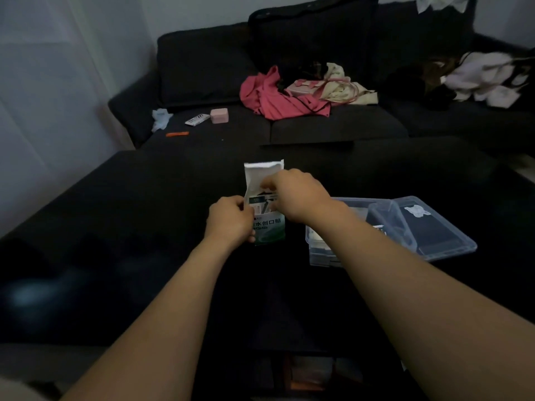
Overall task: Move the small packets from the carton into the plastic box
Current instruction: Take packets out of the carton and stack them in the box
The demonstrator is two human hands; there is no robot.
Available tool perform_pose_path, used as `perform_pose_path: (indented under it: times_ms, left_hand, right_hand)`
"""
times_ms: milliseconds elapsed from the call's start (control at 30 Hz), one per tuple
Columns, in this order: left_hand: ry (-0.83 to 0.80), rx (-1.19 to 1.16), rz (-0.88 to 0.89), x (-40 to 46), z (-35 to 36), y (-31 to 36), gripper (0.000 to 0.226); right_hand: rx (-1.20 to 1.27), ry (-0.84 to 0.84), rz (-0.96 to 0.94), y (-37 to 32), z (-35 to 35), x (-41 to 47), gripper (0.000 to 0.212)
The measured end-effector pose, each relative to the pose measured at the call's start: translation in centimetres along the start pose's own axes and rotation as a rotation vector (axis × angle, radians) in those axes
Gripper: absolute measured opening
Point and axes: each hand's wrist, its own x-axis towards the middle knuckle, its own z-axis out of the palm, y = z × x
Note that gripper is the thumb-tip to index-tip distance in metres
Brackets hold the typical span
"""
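A green and white carton [269, 227] stands on the black table [115, 227], its white top flap [262, 173] raised. My left hand [230, 219] grips the carton's left side. My right hand [295, 195] is over the open mouth, with its fingers curled at the opening; whether they pinch a packet is hidden. To the right sits the clear plastic box [318, 250] with some pale packets inside, partly behind my right forearm.
The box's clear lid [428, 227] lies against its right side. Behind the table is a dark sofa [202, 62] with pink clothing [275, 96], a pink case [219, 115], a small packet and an orange stick on it.
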Motion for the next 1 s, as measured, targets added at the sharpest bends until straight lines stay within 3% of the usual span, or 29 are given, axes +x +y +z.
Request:
perform_pose_path:
  times_ms: [133,267,433,567,767,1000]
  left_hand:
    - [0.043,0.061,0.137,-0.5,-0.1,0.1,0.017]
    - [0.091,0.129,0.217,-1.3,-0.1,0.7,0.017]
    - [0.185,0.187,0.277,-1.6,0.0,1.0,0.021]
    - [0.242,0.199,0.340,-1.8,0.3,1.2,0.022]
    - [0.256,0.089,0.266,-1.5,0.1,1.0,0.020]
    - [0.202,0.015,0.169,-1.1,-0.2,0.8,0.020]
  right_hand:
    - [0.009,-0.077,0.036,-0.3,0.1,0.6,0.037]
    - [-0.026,-0.068,0.036,-0.4,0.5,0.1,0.018]
    - [-0.097,0.122,-0.047,-0.5,0.7,-0.6,0.042]
    - [-0.080,0.110,-0.043,-0.5,0.6,-0.7,0.036]
    - [-0.046,0.145,-0.010,-0.6,0.3,-0.4,0.017]
    - [-0.058,0.046,-0.020,-0.5,0.1,-0.2,0.019]
